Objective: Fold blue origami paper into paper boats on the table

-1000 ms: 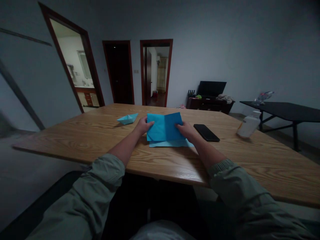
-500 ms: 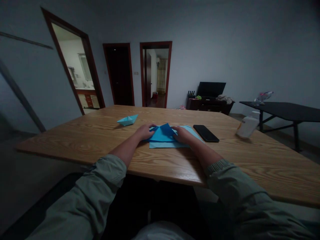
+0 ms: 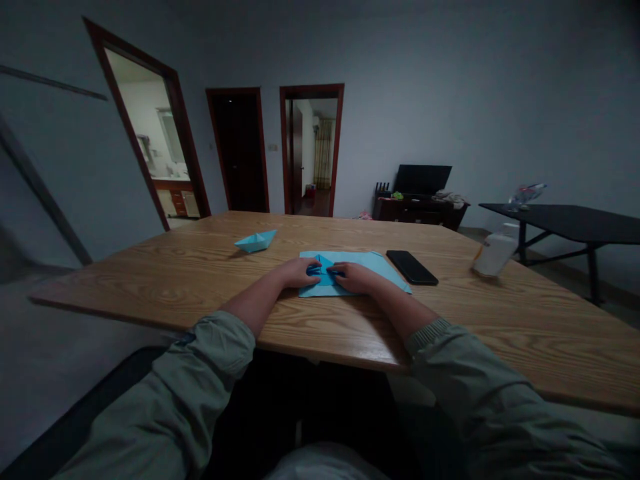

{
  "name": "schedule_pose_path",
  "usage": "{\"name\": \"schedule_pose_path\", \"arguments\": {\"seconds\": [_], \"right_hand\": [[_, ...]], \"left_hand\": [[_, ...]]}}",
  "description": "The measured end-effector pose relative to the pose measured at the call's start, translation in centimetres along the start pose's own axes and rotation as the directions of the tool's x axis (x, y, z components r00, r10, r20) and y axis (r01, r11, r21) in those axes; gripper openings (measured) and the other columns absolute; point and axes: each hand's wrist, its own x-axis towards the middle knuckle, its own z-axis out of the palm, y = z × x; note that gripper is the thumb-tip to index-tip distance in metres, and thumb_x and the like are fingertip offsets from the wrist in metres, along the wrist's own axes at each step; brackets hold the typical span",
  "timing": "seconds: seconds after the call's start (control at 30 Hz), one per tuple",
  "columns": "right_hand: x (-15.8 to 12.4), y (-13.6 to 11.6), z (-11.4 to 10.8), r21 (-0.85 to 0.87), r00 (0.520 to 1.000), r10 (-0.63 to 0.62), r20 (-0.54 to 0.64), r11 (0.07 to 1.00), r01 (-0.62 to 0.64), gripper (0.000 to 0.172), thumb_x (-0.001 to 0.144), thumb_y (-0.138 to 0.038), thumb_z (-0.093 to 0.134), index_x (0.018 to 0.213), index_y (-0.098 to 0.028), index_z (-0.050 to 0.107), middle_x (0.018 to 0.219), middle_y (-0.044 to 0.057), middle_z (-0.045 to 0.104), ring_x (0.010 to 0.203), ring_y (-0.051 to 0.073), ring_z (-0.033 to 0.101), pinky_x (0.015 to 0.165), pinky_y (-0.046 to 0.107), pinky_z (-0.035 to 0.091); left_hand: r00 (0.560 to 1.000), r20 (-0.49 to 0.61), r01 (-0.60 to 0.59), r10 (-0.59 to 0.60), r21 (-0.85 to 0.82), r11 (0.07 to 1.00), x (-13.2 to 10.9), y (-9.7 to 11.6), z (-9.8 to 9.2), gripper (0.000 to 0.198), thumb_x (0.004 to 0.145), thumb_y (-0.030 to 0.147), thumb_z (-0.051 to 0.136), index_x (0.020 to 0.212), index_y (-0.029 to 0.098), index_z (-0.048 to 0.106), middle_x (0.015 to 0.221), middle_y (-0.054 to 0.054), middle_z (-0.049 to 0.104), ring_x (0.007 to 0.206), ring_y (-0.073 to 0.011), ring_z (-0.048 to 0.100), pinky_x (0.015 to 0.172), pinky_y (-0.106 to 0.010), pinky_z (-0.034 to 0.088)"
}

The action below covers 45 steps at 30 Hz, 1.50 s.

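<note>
Near — we see left hand [image 3: 299,273] and right hand [image 3: 354,277] half-curled, fingertips on folded blue paper [image 3: 326,279] between them; whether either pinches it, we cannot tell | under it, pale blue sheet [image 3: 384,268] on wooden table [image 3: 325,333] | right, black phone [image 3: 411,267]; left, paper boat [image 3: 256,243] | far — television [image 3: 424,179] on cabinet [image 3: 417,210]

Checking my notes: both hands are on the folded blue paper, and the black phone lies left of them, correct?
No: the black phone lies right of the left hand and right hand, as the head view shows. Both are indeed on the folded blue paper.
</note>
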Motion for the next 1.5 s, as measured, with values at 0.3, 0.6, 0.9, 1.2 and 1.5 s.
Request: {"name": "schedule_pose_path", "arguments": {"seconds": [0.3, 0.6, 0.9, 1.2, 1.5], "right_hand": [[-0.2, 0.2, -0.3, 0.079, 0.996, 0.057, 0.067, 0.995, -0.062, 0.057, 0.079, -0.038, 0.056, 0.135, -0.027, 0.05, 0.144, 0.004, 0.044, 0.127, 0.024, 0.046, 0.106, 0.032, 0.032], [-0.6, 1.0, -0.6, 0.092, 0.997, 0.013, 0.07, 0.996, -0.019, 0.056, 0.078, -0.04, 0.055, 0.132, -0.026, 0.053, 0.139, 0.003, 0.05, 0.121, 0.023, 0.052, 0.102, 0.03, 0.037], [-0.8, 1.0, -1.3, 0.123, 0.993, 0.034, 0.111, 0.991, -0.048, 0.059, 0.074, -0.039, 0.06, 0.131, -0.024, 0.055, 0.133, 0.003, 0.055, 0.116, 0.024, 0.055, 0.1, 0.029, 0.038], [-0.9, 0.8, -1.7, 0.171, 0.99, 0.084, 0.11, 0.98, -0.102, 0.048, 0.077, -0.035, 0.059, 0.124, -0.025, 0.062, 0.124, 0.003, 0.062, 0.109, 0.023, 0.058, 0.094, 0.029, 0.041], [-0.8, 1.0, -1.7, 0.153, 0.986, 0.154, 0.059, 0.975, -0.162, 0.038, 0.086, -0.032, 0.044, 0.114, -0.019, 0.067, 0.098, 0.005, 0.071, 0.082, 0.018, 0.062, 0.074, 0.026, 0.044]], "left_hand": [[0.983, 0.18, -0.019, 0.018, 0.004, 1.0, -0.1, 0.1, -0.6, 0.07, 0.07, 0.061, 0.061, 0.129, 0.024, 0.055, 0.144, -0.006, 0.043, 0.129, -0.0264, 0.044, 0.107, -0.034, 0.032], [0.987, 0.156, -0.027, 0.036, -0.057, 0.998, 0.0, -0.3, -0.6, 0.06, 0.073, 0.054, 0.06, 0.124, 0.021, 0.06, 0.138, -0.008, 0.05, 0.125, -0.0265, 0.049, 0.104, -0.033, 0.036], [0.973, 0.232, -0.008, 0.013, -0.021, 1.0, -0.2, 0.0, -1.2, 0.066, 0.07, 0.046, 0.064, 0.131, 0.022, 0.053, 0.146, -0.006, 0.041, 0.13, -0.0256, 0.042, 0.108, -0.032, 0.031], [0.981, 0.195, 0.015, -0.004, -0.051, 0.999, 0.1, -0.4, -0.8, 0.048, 0.081, 0.04, 0.05, 0.125, 0.023, 0.059, 0.137, -0.003, 0.053, 0.124, -0.0216, 0.049, 0.104, -0.028, 0.035], [0.993, 0.059, 0.102, -0.098, -0.067, 0.993, 0.3, -1.1, -0.6, 0.038, 0.083, 0.035, 0.046, 0.11, 0.02, 0.069, 0.097, -0.002, 0.071, 0.083, -0.0168, 0.062, 0.078, -0.024, 0.045]]}}
